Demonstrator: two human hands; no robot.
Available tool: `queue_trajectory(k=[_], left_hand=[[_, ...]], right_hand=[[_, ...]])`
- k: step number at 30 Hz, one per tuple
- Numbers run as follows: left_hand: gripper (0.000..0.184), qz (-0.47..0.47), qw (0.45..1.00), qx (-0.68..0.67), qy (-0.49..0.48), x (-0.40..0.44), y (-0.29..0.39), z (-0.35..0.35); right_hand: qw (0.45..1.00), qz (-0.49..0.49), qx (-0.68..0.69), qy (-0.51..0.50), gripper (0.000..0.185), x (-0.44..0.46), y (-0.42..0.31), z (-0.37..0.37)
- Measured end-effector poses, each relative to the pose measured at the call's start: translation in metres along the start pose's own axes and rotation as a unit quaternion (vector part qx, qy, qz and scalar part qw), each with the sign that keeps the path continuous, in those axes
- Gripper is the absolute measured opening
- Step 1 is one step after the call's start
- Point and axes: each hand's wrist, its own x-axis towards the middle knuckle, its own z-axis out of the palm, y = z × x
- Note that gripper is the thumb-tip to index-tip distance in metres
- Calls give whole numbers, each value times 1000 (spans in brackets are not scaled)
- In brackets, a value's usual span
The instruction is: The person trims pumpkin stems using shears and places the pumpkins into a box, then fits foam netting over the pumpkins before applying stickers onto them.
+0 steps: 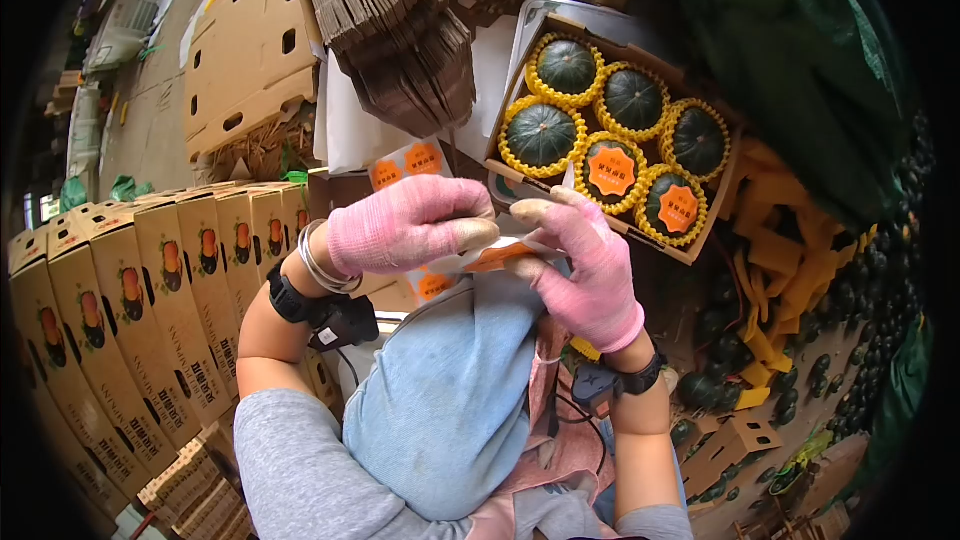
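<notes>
A strip of orange stickers on white backing [492, 257] is stretched between my two hands, above my lap. My left hand [412, 228], in a pink glove with pale fingertips, is closed on the strip's left part. Thumb and fingers of my right hand [588, 265], gloved alike, pinch its right end. More orange stickers [408, 166] of this strip show behind my left hand. Just beyond my right hand, a cardboard box [640, 237] holds several dark green pumpkins [541, 134] in yellow foam nets. Two pumpkins nearest me bear orange stickers [612, 172].
Folded cardboard [395, 30] is stacked ahead of me. Upright printed cartons [150, 300] line the left side, with a flat cardboard sheet [250, 55] beyond. Yellow foam nets [775, 250] and many loose pumpkins [705, 392] lie to the right, below a dark green cloth [800, 70].
</notes>
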Motion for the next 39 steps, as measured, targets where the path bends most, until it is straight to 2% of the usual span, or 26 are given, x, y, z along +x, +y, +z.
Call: queue_trajectory(k=[3,4,5,7,8,10,11,12,13,15,17,18,22,25,26,29,30,31,33,35,36,37,38,39], left_hand=[[22,-8,996,-47,-76,9,-22,3],[25,53,995,-31,-74,18,-41,8],[26,-2,989,-105,-100,27,-57,13],[27,-103,966,-216,-100,34,-69,15],[27,-74,955,-273,-88,40,-87,23],[27,-105,955,-260,-96,41,-100,22],[27,-121,955,-252,-101,39,-103,21],[26,-122,951,-279,-58,35,-98,24],[25,-97,951,-287,-68,36,-100,23],[24,-72,946,-306,-83,39,-106,22],[23,-103,933,-334,-87,39,-103,20],[22,-133,923,-351,-85,39,-99,20],[21,-132,929,-334,-94,37,-91,17],[21,-119,926,-343,-103,39,-94,18],[21,-115,923,-351,-107,40,-98,18],[21,-105,919,-363,-112,40,-104,19],[21,-102,919,-363,-115,41,-104,19],[21,-102,926,-343,-116,41,-104,18],[21,-99,940,-303,-120,41,-101,17],[21,-102,946,-287,-113,40,-95,16],[21,-108,947,-281,-112,38,-95,16],[21,-103,947,-284,-112,37,-98,16],[21,-98,946,-290,-111,37,-103,16],[21,-92,944,-298,-109,37,-107,18]], right_hand=[[996,-82,-36,-5,30,3,3,-4],[995,-81,-57,-28,22,2,1,-7],[995,-80,-58,-33,19,-3,6,-5],[971,-113,-201,-56,18,-1,-6,-13],[973,-116,-182,-82,17,0,-11,-21],[994,-42,28,-96,12,10,-7,-43],[978,65,176,-92,11,11,3,-47],[987,95,130,-30,15,22,13,-46],[989,123,82,31,20,39,27,-46],[972,226,61,23,33,64,64,-39],[978,195,-73,5,40,78,105,-27],[967,243,-72,-9,40,85,109,-25],[962,250,-104,-30,40,98,112,-14],[936,226,-260,-70,41,102,105,-7],[929,150,-335,-43,39,99,102,-3],[900,18,-435,-17,31,100,87,-5],[906,1,-423,-28,24,99,86,-5],[929,16,-358,-93,20,94,89,-6],[937,62,-318,-128,18,89,98,-9],[907,49,-403,-110,19,84,96,-21],[928,57,-359,-81,24,75,86,-29],[958,32,-278,-59,42,60,81,-40],[979,61,-148,-127,53,44,68,-54],[977,91,-14,-193,64,30,54,-67]])
